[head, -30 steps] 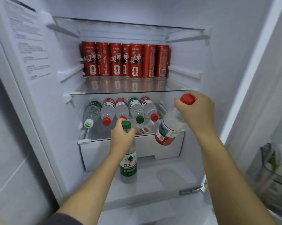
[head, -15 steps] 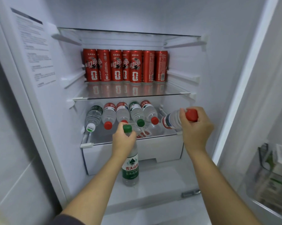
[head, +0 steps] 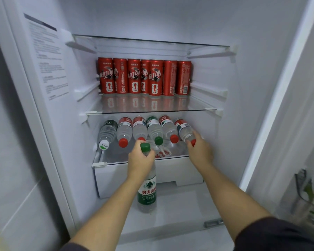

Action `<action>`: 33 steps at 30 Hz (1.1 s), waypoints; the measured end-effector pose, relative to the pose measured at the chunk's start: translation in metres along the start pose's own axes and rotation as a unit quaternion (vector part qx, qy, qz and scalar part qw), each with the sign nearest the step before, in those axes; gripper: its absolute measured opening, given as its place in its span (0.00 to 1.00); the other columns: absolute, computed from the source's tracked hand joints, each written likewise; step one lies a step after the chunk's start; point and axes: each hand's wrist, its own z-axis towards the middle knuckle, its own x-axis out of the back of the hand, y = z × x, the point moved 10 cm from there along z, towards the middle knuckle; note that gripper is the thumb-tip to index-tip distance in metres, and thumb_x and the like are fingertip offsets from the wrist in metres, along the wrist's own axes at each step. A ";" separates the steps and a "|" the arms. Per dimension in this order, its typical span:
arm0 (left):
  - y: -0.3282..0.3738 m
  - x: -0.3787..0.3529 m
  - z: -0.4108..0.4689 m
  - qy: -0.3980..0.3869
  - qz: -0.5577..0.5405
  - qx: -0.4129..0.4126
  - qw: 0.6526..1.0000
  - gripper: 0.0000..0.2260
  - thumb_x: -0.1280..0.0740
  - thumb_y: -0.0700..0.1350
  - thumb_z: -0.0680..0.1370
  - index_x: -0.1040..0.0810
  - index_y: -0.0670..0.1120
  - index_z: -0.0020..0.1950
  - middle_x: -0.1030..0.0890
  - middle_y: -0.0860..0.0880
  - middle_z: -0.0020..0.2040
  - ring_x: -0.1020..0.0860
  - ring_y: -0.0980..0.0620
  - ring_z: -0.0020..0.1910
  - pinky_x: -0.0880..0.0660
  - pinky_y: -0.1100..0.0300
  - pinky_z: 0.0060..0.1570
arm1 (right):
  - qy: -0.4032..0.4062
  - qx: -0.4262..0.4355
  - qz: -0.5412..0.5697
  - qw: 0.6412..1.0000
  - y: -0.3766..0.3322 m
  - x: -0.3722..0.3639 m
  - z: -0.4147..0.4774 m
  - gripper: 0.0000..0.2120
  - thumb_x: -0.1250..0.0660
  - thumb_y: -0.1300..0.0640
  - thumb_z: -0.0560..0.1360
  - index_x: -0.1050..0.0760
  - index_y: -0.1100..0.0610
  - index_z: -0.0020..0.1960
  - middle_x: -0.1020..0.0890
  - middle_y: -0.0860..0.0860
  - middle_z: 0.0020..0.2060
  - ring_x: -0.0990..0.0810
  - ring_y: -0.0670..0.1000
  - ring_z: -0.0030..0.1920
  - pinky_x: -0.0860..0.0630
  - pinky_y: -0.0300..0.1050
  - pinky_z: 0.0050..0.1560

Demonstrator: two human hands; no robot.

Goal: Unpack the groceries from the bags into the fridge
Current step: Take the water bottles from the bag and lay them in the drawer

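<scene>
The fridge stands open in front of me. My left hand (head: 140, 163) grips the neck of an upright green-capped water bottle (head: 146, 193), which hangs in front of the white drawer (head: 179, 172). My right hand (head: 199, 150) holds the cap end of a red-capped water bottle (head: 184, 129) that lies on the lower shelf at the right end of a row of several lying bottles (head: 140, 128). Their caps point toward me. Several red cans (head: 145, 77) stand in a row at the back of the glass shelf (head: 152, 109) above.
A higher glass shelf (head: 152, 41) holds nothing. Below the drawer lies the white fridge floor (head: 179, 205). A printed label (head: 47, 57) covers the left inner wall. At the far right, a door bin (head: 310, 200) holds packages.
My right hand has swung its red-capped bottle down from a tilted hold and laid it on the lower shelf beside the row. My left hand and its bottle barely moved.
</scene>
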 end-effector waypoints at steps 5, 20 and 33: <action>-0.002 -0.001 0.001 -0.002 -0.004 0.003 1.000 0.05 0.32 0.39 0.74 0.28 0.46 0.45 0.23 0.52 0.36 0.26 0.57 0.33 0.30 0.63 0.34 | -0.047 -0.008 -0.064 0.997 -0.003 -0.026 0.031 0.24 0.39 0.52 0.79 0.36 0.47 0.74 0.22 0.58 0.56 0.24 0.60 0.56 0.27 0.50 0.54; -0.007 -0.006 -0.006 -0.042 -0.035 0.013 0.998 0.05 0.31 0.44 0.76 0.25 0.52 0.46 0.19 0.53 0.43 0.22 0.59 0.43 0.29 0.67 0.41 | -0.174 -0.039 -0.164 0.970 -0.011 -0.033 0.055 0.30 0.36 0.45 0.75 0.39 0.47 0.75 0.28 0.59 0.63 0.25 0.62 0.60 0.26 0.53 0.61; -0.048 -0.004 -0.048 -0.051 -0.084 0.059 0.993 0.29 0.22 0.44 0.68 0.33 0.58 0.63 0.20 0.62 0.49 0.21 0.65 0.50 0.28 0.73 0.46 | -0.352 0.199 0.055 0.913 -0.160 -0.025 -0.078 0.16 0.37 0.38 0.76 0.21 0.50 0.46 0.22 0.44 0.37 0.24 0.44 0.37 0.30 0.41 0.37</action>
